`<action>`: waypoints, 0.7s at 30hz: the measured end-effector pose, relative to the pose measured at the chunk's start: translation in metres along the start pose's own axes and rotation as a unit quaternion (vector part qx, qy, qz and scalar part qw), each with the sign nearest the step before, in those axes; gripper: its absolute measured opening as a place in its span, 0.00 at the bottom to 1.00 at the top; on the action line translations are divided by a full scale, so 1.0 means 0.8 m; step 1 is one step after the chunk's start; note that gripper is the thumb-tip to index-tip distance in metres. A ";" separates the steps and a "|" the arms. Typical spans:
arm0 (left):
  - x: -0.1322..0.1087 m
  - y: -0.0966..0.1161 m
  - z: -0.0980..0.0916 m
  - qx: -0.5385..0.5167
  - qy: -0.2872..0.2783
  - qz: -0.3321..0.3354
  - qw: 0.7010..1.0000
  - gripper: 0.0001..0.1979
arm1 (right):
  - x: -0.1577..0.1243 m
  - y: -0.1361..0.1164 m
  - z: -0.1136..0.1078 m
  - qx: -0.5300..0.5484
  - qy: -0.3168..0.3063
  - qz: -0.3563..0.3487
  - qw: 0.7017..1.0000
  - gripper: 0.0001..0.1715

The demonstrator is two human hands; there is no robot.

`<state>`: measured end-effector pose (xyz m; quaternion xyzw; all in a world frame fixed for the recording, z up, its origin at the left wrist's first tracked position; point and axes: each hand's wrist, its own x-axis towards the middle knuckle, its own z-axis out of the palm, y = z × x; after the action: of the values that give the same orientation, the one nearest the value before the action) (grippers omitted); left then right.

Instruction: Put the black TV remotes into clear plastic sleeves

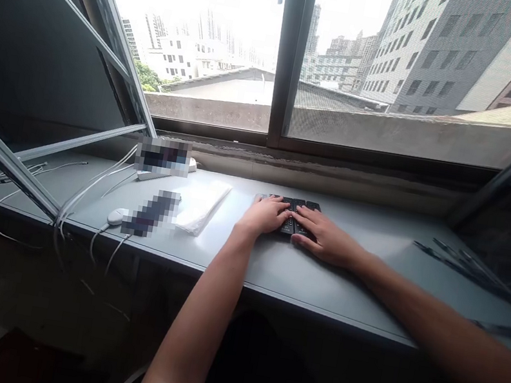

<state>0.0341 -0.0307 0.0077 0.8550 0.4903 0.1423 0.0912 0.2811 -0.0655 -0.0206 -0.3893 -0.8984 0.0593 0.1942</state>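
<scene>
A black keyboard (287, 226), seemingly made of folding sections, lies flat on the grey desk (318, 287) below the window. Across its left part rests my left hand (263, 215), palm down with fingers stretched out over the keys. My right hand (321, 234) covers the right part, its fingers spread and pointing left. The fingertips of both hands nearly meet near the keyboard's middle. Much of the keyboard is hidden under them. Neither hand grips anything.
Left of my hands lies a white packet (204, 208). Beyond it are a white power strip (165, 171), a round white charger (117, 216), loose white cables (84, 189) and blurred-out objects. A metal frame (36, 181) slants over the desk's left side. Dark thin rods (472, 273) lie at right.
</scene>
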 end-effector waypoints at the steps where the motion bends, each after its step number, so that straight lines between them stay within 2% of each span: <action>1: 0.001 0.000 0.000 -0.003 0.010 -0.001 1.000 0.26 | 0.000 0.000 0.000 0.005 0.006 -0.002 1.000 0.44; 4: 0.002 -0.001 -0.002 -0.008 0.070 -0.032 0.997 0.25 | 0.001 -0.001 0.001 0.018 0.019 -0.014 1.000 0.42; 6: 0.002 -0.002 -0.005 -0.002 0.113 -0.079 0.990 0.25 | 0.000 0.000 0.001 0.028 0.025 -0.018 0.999 0.41; 8: 0.001 -0.003 -0.008 0.009 0.132 -0.131 0.983 0.25 | -0.001 0.001 -0.001 0.036 0.030 -0.017 0.999 0.40; 13: -0.005 -0.002 -0.015 0.020 0.086 -0.229 0.969 0.23 | -0.005 0.003 -0.004 0.039 0.031 -0.015 0.999 0.40; 17: -0.007 0.001 -0.019 0.007 0.079 -0.254 0.964 0.24 | -0.005 0.001 -0.004 0.043 0.035 -0.014 0.998 0.39; 21: -0.006 -0.002 -0.020 -0.030 0.098 -0.263 0.959 0.31 | -0.004 -0.001 -0.004 0.047 0.035 -0.013 0.998 0.39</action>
<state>0.0249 -0.0338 0.0214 0.6748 0.6997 0.2110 0.1030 0.2837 -0.0688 -0.0180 -0.3702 -0.8921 0.0855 0.2443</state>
